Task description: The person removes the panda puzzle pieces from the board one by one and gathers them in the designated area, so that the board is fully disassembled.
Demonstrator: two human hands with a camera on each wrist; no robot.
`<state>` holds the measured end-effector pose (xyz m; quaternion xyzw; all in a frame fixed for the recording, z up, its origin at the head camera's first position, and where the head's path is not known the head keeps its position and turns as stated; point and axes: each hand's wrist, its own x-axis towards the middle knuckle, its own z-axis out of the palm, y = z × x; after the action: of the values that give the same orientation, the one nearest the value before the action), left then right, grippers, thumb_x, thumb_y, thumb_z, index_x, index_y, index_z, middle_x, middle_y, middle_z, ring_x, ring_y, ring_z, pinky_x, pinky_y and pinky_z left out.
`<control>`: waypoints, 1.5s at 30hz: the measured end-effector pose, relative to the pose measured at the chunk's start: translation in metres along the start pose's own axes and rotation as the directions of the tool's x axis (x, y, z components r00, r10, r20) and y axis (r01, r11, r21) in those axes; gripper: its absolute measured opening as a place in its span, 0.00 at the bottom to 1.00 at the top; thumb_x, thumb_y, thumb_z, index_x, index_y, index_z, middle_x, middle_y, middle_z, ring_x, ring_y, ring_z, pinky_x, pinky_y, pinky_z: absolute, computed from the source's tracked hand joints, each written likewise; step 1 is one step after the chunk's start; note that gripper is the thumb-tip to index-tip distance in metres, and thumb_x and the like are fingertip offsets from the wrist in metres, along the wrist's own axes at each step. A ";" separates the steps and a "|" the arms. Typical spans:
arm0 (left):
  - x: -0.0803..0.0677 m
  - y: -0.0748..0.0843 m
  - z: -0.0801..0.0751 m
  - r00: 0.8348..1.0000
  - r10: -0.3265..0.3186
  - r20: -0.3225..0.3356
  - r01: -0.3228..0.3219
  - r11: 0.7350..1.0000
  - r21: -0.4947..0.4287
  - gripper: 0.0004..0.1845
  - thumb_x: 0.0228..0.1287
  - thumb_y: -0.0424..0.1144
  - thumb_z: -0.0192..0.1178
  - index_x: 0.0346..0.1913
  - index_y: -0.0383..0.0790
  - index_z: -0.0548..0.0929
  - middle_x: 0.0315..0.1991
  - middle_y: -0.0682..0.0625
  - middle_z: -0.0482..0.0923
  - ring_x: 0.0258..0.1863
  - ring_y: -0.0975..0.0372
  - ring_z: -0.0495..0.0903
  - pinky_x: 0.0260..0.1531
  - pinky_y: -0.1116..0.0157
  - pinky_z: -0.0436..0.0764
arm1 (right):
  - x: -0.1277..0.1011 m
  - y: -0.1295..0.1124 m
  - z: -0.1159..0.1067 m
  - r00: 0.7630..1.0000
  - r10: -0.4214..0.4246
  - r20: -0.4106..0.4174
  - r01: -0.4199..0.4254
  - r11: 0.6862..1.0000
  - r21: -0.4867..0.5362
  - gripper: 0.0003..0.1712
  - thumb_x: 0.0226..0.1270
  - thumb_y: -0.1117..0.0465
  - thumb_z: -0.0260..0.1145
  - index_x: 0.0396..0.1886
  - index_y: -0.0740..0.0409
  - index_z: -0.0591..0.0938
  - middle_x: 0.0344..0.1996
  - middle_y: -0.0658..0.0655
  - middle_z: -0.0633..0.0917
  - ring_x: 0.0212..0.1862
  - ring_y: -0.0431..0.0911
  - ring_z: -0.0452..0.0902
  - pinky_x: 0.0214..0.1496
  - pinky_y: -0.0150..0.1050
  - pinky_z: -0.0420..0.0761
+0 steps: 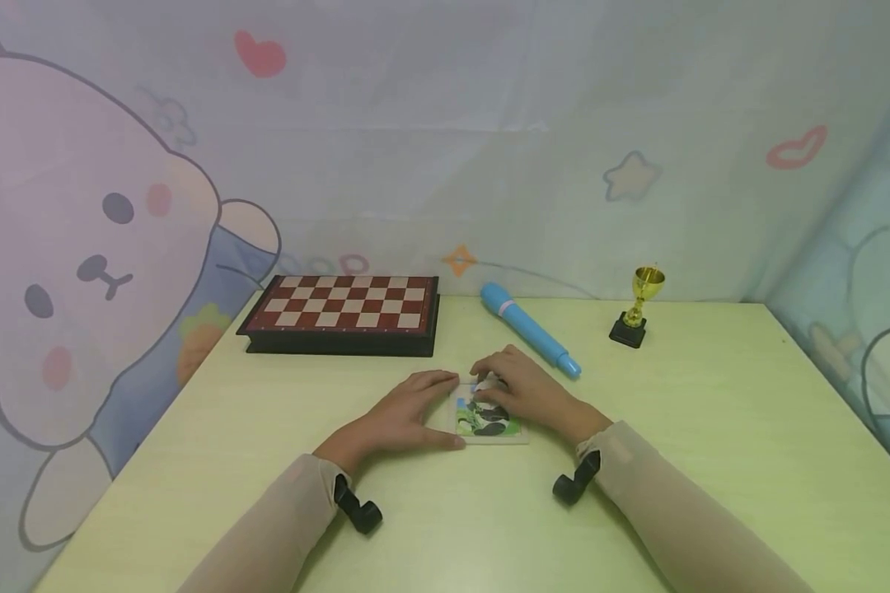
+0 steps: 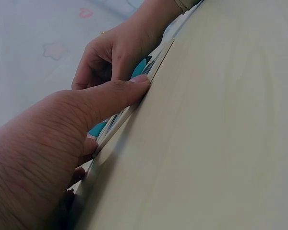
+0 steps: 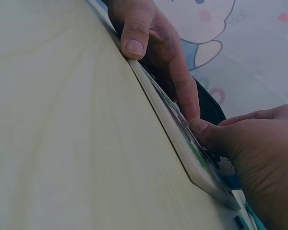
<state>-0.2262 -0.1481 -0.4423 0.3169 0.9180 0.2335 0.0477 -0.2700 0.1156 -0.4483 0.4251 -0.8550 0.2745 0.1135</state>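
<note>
A small square puzzle board point(image 1: 489, 424) with a panda picture lies flat on the pale green table point(image 1: 712, 461). My left hand point(image 1: 408, 408) grips the board's left side, thumb against the front edge point(image 3: 134, 45) and fingers along the far side. Over the board's upper right part, my right hand point(image 1: 522, 387) has curled fingers pinching a white puzzle piece point(image 1: 489, 384). Its thumb point(image 3: 201, 130) touches the board's surface. In the wrist views the board's thin edge point(image 2: 129, 112) point(image 3: 182, 143) runs between both hands. Most of the picture is hidden under the right hand.
A folded red and cream chessboard point(image 1: 344, 311) lies at the back left. Behind the right hand a blue toy microphone point(image 1: 526, 328) lies slanted, and a small gold trophy point(image 1: 638, 309) stands at the back right. Cartoon-printed curtains surround the table.
</note>
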 end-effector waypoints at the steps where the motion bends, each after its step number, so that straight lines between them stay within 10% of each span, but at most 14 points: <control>1: 0.000 0.000 0.000 1.000 0.000 0.002 0.000 1.000 0.003 0.55 0.53 0.75 0.63 0.79 0.49 0.61 0.77 0.57 0.57 0.76 0.61 0.52 0.73 0.52 0.57 | 0.000 0.000 0.000 1.000 -0.002 -0.003 0.002 1.000 -0.009 0.20 0.66 0.51 0.73 0.53 0.54 0.84 0.43 0.46 0.86 0.43 0.41 0.72 0.46 0.38 0.76; 28: 0.000 -0.003 0.002 1.000 -0.002 -0.005 0.002 1.000 0.023 0.55 0.52 0.77 0.61 0.79 0.50 0.61 0.77 0.59 0.56 0.76 0.62 0.52 0.72 0.54 0.58 | 0.002 -0.009 -0.005 0.998 -0.067 0.016 0.069 0.985 -0.160 0.13 0.68 0.51 0.71 0.46 0.52 0.85 0.39 0.46 0.84 0.40 0.38 0.79 0.45 0.36 0.81; 45: 0.000 -0.004 0.002 1.000 0.006 -0.005 -0.006 1.000 0.011 0.56 0.52 0.77 0.61 0.79 0.48 0.61 0.77 0.57 0.57 0.76 0.60 0.52 0.73 0.53 0.58 | -0.002 0.002 -0.005 0.990 -0.139 -0.037 0.141 0.989 0.046 0.04 0.69 0.60 0.70 0.42 0.51 0.87 0.35 0.44 0.85 0.37 0.34 0.77 0.39 0.33 0.79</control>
<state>-0.2281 -0.1497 -0.4462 0.3195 0.9184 0.2296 0.0430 -0.2702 0.1207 -0.4457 0.4820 -0.8142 0.2936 0.1363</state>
